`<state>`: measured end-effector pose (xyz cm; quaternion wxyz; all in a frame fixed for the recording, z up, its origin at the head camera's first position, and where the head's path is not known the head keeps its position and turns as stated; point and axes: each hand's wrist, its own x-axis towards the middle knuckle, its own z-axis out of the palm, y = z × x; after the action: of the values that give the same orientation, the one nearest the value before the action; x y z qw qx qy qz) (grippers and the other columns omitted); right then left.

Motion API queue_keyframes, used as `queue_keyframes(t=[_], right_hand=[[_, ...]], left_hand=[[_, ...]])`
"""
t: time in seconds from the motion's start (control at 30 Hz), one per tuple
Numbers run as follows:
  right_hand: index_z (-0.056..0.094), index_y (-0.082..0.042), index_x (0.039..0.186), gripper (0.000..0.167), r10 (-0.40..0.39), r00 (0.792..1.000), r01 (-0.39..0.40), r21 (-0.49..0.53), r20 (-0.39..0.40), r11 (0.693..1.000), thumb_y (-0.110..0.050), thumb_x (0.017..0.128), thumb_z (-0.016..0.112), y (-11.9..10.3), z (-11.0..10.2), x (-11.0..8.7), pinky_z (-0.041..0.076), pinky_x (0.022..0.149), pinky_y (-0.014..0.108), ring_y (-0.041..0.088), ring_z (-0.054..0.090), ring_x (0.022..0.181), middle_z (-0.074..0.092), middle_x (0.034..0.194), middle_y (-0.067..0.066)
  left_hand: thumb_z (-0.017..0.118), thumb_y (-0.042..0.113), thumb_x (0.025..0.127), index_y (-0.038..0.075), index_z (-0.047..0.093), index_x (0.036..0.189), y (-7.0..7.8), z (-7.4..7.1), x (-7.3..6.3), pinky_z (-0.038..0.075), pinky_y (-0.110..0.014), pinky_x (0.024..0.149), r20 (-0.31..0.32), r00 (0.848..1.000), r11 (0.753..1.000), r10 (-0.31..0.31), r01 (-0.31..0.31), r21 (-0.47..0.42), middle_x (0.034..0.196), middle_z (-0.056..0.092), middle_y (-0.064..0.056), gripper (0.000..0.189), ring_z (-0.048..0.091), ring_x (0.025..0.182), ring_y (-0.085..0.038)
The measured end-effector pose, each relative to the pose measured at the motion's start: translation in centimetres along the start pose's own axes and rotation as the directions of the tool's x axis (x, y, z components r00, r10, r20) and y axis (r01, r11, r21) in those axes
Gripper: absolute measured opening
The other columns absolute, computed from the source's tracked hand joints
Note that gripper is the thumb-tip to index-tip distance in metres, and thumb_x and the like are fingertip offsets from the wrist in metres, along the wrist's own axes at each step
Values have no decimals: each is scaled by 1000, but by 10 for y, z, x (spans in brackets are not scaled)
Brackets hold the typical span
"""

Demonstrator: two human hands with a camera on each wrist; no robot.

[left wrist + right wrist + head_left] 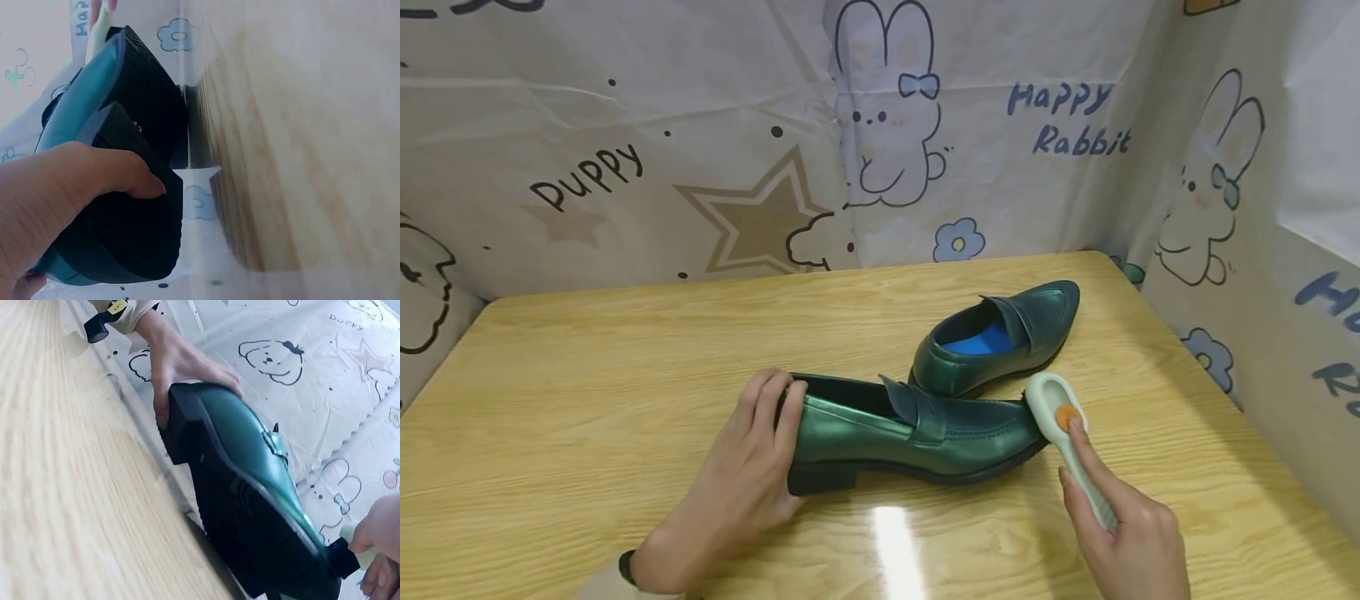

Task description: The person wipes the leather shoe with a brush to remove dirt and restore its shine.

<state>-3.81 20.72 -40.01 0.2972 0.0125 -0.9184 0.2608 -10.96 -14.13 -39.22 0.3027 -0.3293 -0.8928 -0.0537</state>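
A dark green loafer [880,433] is held by its heel in my left hand [741,467], fingers hooked over the collar. In the left wrist view the thumb presses the black heel block [137,231], and the sole shows lifted or tilted from the table. My right hand [1131,533] grips a pale green brush [1052,400] by its handle, with the index fingertip on its orange button [1067,417]. The dark bristles [342,557] touch the loafer's toe in the right wrist view. Behind stands the matching loafer [992,342] with a blue insole, toe pointing right.
Both shoes are over a wood-grain table [587,400]. A printed white cloth [715,108] with rabbits, stars and lettering hangs behind the table and along its right side. Light glares off the tabletop near the front.
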Motion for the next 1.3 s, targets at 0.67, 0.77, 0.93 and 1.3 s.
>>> queue_keyframes(t=[0.67, 0.77, 0.93, 1.3], right_hand=[[59, -17, 134, 61, -94, 993, 95, -13, 65, 995, -6, 75, 75, 22, -3, -15, 35, 41, 21, 0, 42, 48, 71, 79, 19], [60, -17, 133, 64, -90, 993, 92, -25, 78, 995, -6, 72, 77, 18, -2, -25, 30, 40, 16, -5, 34, 46, 69, 69, 8], [59, -19, 134, 64, -56, 991, 63, -57, 122, 996, -6, 74, 77, 17, -3, -23, 29, 39, 19, -4, 31, 45, 67, 65, 6], [50, -31, 141, 60, 8, 947, 16, -73, 322, 997, -17, 87, 71, 14, -11, 3, 28, 43, 23, 2, 26, 44, 56, 60, -6]], left_hand=[[89, 31, 38, -11, 41, 123, 8, -2, -9, 32, -43, 100, 32, 992, 984, 125, -128, 120, 116, 43, -30, 106, 37, 115, -46], [65, 13, 74, -11, 42, 120, 7, 0, -9, 35, -43, 97, -17, 985, 973, 173, -168, 159, 112, 44, -29, 56, 40, 112, -46], [15, -12, 92, -7, 45, 120, 8, 0, -13, 45, -39, 85, -72, 979, 965, 189, -172, 200, 110, 45, -27, 41, 41, 110, -45], [80, 60, 62, 2, 28, 146, 18, -21, -17, 33, -44, 103, 249, 968, 984, 7, 38, -173, 138, 32, -19, 115, 29, 128, -35]])
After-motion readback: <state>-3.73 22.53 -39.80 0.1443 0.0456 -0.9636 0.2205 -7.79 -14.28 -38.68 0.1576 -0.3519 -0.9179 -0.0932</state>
